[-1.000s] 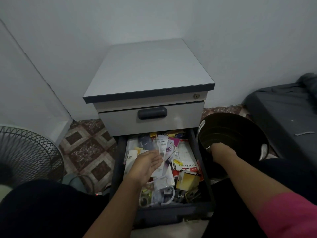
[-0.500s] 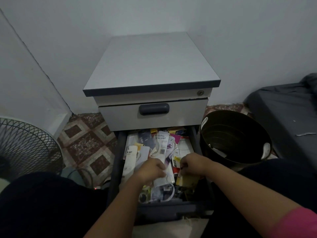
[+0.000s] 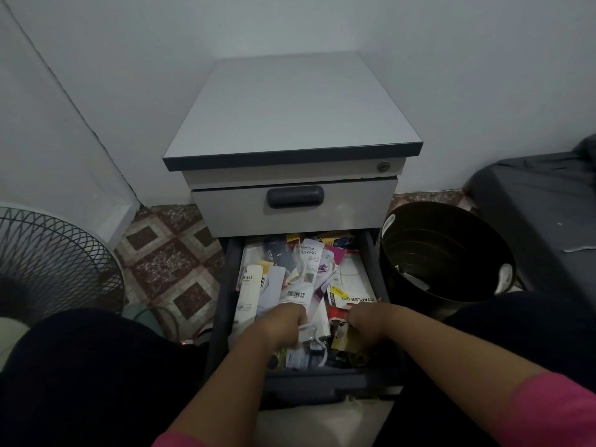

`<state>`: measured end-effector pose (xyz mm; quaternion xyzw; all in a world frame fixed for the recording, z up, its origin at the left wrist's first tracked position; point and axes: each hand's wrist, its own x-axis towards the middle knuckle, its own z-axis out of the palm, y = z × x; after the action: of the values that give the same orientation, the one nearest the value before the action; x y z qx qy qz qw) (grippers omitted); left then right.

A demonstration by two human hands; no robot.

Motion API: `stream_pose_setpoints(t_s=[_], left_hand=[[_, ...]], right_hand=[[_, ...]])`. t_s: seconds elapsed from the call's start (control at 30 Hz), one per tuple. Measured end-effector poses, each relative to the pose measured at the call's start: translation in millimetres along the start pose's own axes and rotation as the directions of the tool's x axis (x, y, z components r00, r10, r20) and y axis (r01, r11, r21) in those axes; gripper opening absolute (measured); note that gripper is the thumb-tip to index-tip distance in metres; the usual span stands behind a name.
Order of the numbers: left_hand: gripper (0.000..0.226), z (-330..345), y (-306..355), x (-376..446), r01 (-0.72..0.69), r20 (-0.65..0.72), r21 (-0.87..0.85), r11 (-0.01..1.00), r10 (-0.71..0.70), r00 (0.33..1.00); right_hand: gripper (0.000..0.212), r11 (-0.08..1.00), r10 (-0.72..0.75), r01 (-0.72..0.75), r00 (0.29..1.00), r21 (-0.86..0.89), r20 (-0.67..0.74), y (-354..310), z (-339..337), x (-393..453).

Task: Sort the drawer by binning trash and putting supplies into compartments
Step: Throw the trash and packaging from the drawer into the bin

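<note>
The bottom drawer (image 3: 223, 301) of the grey cabinet (image 3: 290, 117) is pulled out and crammed with loose packaging, among it white stapler set cards (image 3: 308, 262) and a red stapler set pack (image 3: 350, 293). Both of my hands reach into its near end. My left hand (image 3: 279, 327) has its fingers curled round a clear plastic pack (image 3: 311, 333). My right hand (image 3: 367, 321) curls down at the red pack's near edge, onto a yellow pack (image 3: 342, 338); its fingertips are hidden. A black bin (image 3: 448, 253) stands on the floor right of the drawer.
The upper drawer (image 3: 293, 204) is closed. A floor fan (image 3: 48, 262) stands at the left on the patterned tiles, with a cable beside it. A dark mattress (image 3: 545, 204) lies at the far right. My knees flank the drawer.
My right hand came out of the bin and moved left into the drawer. Both hands then slid toward the drawer's near end and curled onto packs.
</note>
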<state>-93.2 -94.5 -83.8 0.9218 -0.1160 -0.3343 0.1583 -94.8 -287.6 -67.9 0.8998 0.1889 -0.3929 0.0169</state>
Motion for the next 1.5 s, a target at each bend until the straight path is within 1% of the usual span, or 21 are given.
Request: stream_pose_setpoints(t_s=[0.1,0.23,0.3,0.37,0.43,0.5,0.6,0.7,0.77,0.8,0.87,0.97,1.03,1.1,1.13,1.17,1.23,1.27,1.37,1.43,1.5], left_hand=[[0.027,-1.8,-4.6,0.2,0.014,0.0,-0.054,0.998,-0.014,1.0],[0.024,-11.6,-6.8,-1.8,0.001,-0.028,-0.189,0.982,-0.006,1.0],[0.025,-16.6,-10.0,-1.4,-0.017,-0.061,-0.346,0.938,-0.005,0.998],[0.027,-21.0,-13.3,-0.6,-0.039,-0.121,-0.485,0.874,-0.023,0.992],[0.023,-23.4,-16.6,1.8,-0.053,-0.17,-0.592,0.804,-0.06,0.984],[0.017,-25.6,-15.6,1.1,-0.069,-0.21,-0.665,0.743,-0.097,0.973],[0.013,-26.3,-13.4,2.9,-0.096,-0.265,-0.776,0.623,-0.185,0.946],[0.011,-26.9,-14.2,4.0,-0.122,-0.274,-0.869,0.48,-0.261,0.925],[0.013,-26.8,-17.0,5.5,-0.105,-0.225,-0.921,0.376,-0.292,0.929],[0.013,-26.5,-17.6,5.3,-0.093,-0.188,-0.949,0.302,-0.304,0.934],[0.008,-26.3,-15.3,4.6,-0.068,-0.117,-0.984,0.163,-0.314,0.942],[0.006,-27.6,-6.9,5.8,-0.064,-0.064,-0.998,0.01,-0.302,0.951],[0.009,-29.2,4.2,6.9,-0.063,-0.039,-0.994,-0.085,-0.261,0.964],[0.01,-32.3,20.9,10.1,-0.049,-0.011,-0.986,-0.161,-0.228,0.974],[0.01,-34.1,31.2,13.2,-0.04,0.001,-0.982,-0.186,-0.214,0.977],[0.011,-35.7,43.1,16.8,-0.028,0.012,-0.98,-0.198,-0.198,0.98],[0.012,-38.1,70.8,27.4,-0.009,0.023,-0.98,-0.198,-0.161,0.987],[0.013,-38.1,86.4,34.3,-0.001,0.029,-0.98,-0.2,-0.144,0.989],[0.012,-38.1,136.5,52.4,0.017,0.034,-0.986,-0.164,-0.1,0.994],[0.014,-37.4,164.4,65.9,0.023,0.036,-0.991,-0.13,-0.097,0.995],[0.017,-35.0,183.6,81.8,0.037,0.05,-0.993,-0.111,-0.111,0.993]], right_hand=[[0.031,0.999,-0.018,0.019,1.0,0.038,-0.024,-0.8,1.9,-1.9],[0.03,0.996,-0.013,0.016,0.999,0.087,-0.033,0.3,-3.0,-5.1],[0.035,0.99,0.006,0.002,0.998,0.144,-0.058,2.6,-11.5,-8.7],[0.037,0.969,0.046,-0.025,0.996,0.246,-0.077,7.3,-22.1,-14.0],[0.033,0.922,0.087,-0.045,0.992,0.386,-0.094,14.1,-31.2,-18.2],[0.032,0.875,0.128,-0.043,0.981,0.482,-0.145,21.0,-37.8,-20.0],[0.035,0.821,0.2,-0.044,0.956,0.569,-0.214,28.8,-45.1,-21.6],[0.034,0.708,0.256,-0.028,0.941,0.706,-0.22,32.2,-48.6,-22.5],[0.038,0.593,0.283,-0.003,0.937,0.805,-0.205,33.0,-51.8,-24.4],[0.04,0.526,0.291,0.006,0.938,0.85,-0.187,33.5,-54.4,-26.2],[0.035,0.403,0.294,0.023,0.943,0.915,-0.153,35.7,-60.9,-31.3],[0.034,0.281,0.344,0.039,0.929,0.959,-0.139,48.2,-69.5,-39.3],[0.037,0.213,0.436,0.077,0.885,0.974,-0.166,61.8,-73.2,-43.0],[0.038,0.127,0.551,0.127,0.816,0.984,-0.176,79.1,-75.3,-48.6],[0.038,0.107,0.608,0.149,0.772,0.983,-0.184,88.1,-75.8,-52.0],[0.04,0.118,0.667,0.148,0.721,0.982,-0.189,97.9,-75.6,-54.4],[0.049,0.154,0.763,0.091,0.622,0.984,-0.177,118.7,-73.5,-56.9],[0.051,0.15,0.798,0.052,0.583,0.987,-0.152,127.9,-71.9,-57.0],[0.054,0.121,0.866,-0.054,0.493,0.991,-0.079,146.4,-66.5,-54.3],[0.054,0.117,0.888,-0.099,0.456,0.988,-0.059,154.1,-62.1,-50.6],[0.052,0.096,0.88,-0.111,0.474,0.989,-0.032,157.9,-59.5,-46.0]])
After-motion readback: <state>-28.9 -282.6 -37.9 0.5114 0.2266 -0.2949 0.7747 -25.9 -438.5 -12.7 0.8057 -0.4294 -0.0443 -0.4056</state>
